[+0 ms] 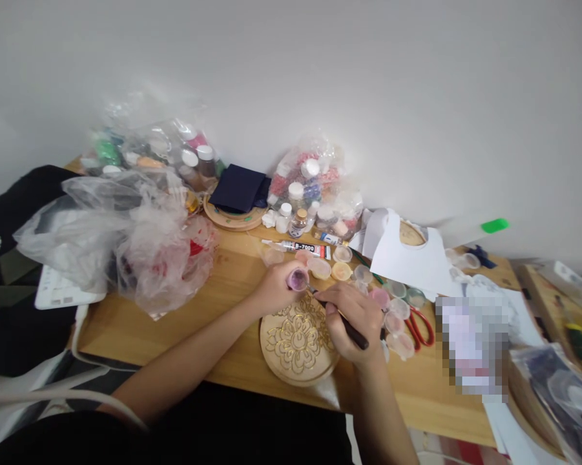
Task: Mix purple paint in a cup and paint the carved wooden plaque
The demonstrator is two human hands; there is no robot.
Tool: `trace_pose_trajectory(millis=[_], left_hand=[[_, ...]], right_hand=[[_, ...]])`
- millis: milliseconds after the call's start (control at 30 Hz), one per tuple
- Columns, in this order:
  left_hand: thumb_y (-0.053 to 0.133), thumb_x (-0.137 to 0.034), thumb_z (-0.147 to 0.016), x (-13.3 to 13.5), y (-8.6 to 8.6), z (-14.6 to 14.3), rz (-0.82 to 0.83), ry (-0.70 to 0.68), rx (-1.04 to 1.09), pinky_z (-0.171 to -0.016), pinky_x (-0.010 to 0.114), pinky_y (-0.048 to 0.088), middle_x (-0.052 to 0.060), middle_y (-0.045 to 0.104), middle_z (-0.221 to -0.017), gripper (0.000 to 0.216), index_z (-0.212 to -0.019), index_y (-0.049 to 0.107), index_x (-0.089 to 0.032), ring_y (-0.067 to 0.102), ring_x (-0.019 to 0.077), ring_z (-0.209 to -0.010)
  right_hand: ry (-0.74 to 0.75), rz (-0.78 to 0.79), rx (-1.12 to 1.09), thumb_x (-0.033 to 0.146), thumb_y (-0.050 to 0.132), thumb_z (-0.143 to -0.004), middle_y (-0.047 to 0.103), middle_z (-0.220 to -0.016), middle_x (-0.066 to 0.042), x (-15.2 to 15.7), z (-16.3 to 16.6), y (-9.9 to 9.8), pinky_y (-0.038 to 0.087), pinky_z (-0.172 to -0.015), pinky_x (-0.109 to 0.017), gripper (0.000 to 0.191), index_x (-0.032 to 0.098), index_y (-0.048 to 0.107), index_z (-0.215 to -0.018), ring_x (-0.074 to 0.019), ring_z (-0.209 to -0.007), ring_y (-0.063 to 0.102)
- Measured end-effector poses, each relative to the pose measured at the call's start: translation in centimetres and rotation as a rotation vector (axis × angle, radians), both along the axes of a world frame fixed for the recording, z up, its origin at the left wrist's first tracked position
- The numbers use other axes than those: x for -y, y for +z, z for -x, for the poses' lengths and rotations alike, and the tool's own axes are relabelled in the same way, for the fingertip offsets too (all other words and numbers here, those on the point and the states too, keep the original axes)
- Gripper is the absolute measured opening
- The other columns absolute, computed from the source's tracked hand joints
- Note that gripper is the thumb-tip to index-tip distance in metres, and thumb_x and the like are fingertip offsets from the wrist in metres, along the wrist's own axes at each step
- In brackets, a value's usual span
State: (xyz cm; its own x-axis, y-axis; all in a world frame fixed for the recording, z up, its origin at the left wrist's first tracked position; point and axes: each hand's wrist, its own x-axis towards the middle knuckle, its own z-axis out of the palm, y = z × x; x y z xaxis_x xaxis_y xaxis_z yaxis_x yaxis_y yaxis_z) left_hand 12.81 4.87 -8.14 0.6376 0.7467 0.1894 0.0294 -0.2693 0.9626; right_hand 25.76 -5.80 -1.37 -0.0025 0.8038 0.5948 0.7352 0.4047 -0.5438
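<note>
My left hand [274,287] is closed around a small cup of purple material [298,279], its mouth tilted toward me. In my right hand [356,316] is a slim tool with a dark handle [353,330]; its thin metal end reaches to the cup's rim. I cannot make out the exact shape of the tip. Below both hands lies a round wooden board [298,368] with a gold-outlined flower pattern. Its upper right part is hidden by my right hand.
Several small cups [342,270] of coloured material surround the right hand, beside red-handled scissors [424,329]. A B-7000 glue tube [305,248] lies behind. Plastic bags [159,245] fill the left; bottles [298,223] stand at the back. White paper [407,258] lies right.
</note>
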Motion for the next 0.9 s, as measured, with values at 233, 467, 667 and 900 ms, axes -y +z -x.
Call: trace_pose_trajectory(millis=[233, 467, 667, 900], left_hand=[[0.057, -0.007, -0.064, -0.15, 0.41, 0.27, -0.014, 0.008, -0.005, -0.059, 0.022, 0.04, -0.004, 0.057, -0.064, 0.011, -0.066, 0.055, -0.017, 0.051, 0.0111, -0.061], [0.059, -0.013, -0.068, -0.12, 0.37, 0.24, -0.021, 0.018, -0.023, -0.057, 0.023, 0.041, -0.002, 0.059, -0.065, 0.007, -0.068, 0.056, -0.018, 0.052, 0.0125, -0.06], [0.059, -0.015, -0.067, -0.23, 0.48, 0.31, -0.042, 0.038, 0.002, -0.059, 0.024, 0.042, -0.001, 0.059, -0.065, 0.004, -0.068, 0.056, -0.018, 0.053, 0.0133, -0.061], [0.059, -0.014, -0.068, -0.13, 0.6, 0.34, -0.054, 0.021, 0.025, -0.059, 0.024, 0.042, -0.001, 0.06, -0.065, 0.004, -0.068, 0.056, -0.018, 0.055, 0.0137, -0.062]], right_hand=[[0.005, -0.003, 0.027, 0.005, 0.045, -0.079, 0.063, -0.063, -0.002, 0.32, 0.1, 0.16, 0.047, -0.05, -0.029, 0.023, 0.02, 0.061, -0.081, -0.0154, -0.055, 0.06], [0.008, -0.05, -0.055, 0.005, 0.046, -0.082, 0.067, -0.066, -0.001, 0.2, -0.1, 0.28, 0.05, -0.051, -0.029, 0.025, 0.021, 0.065, -0.087, -0.0154, -0.057, 0.063], [0.002, -0.04, -0.07, 0.005, 0.047, -0.081, 0.069, -0.068, -0.002, -0.07, -0.14, 0.21, 0.053, -0.052, -0.028, 0.027, 0.021, 0.067, -0.088, -0.0156, -0.058, 0.066], [-0.01, -0.07, -0.076, 0.005, 0.048, -0.081, 0.071, -0.07, -0.003, -0.05, -0.13, 0.28, 0.053, -0.054, -0.029, 0.028, 0.02, 0.07, -0.089, -0.0169, -0.061, 0.067]])
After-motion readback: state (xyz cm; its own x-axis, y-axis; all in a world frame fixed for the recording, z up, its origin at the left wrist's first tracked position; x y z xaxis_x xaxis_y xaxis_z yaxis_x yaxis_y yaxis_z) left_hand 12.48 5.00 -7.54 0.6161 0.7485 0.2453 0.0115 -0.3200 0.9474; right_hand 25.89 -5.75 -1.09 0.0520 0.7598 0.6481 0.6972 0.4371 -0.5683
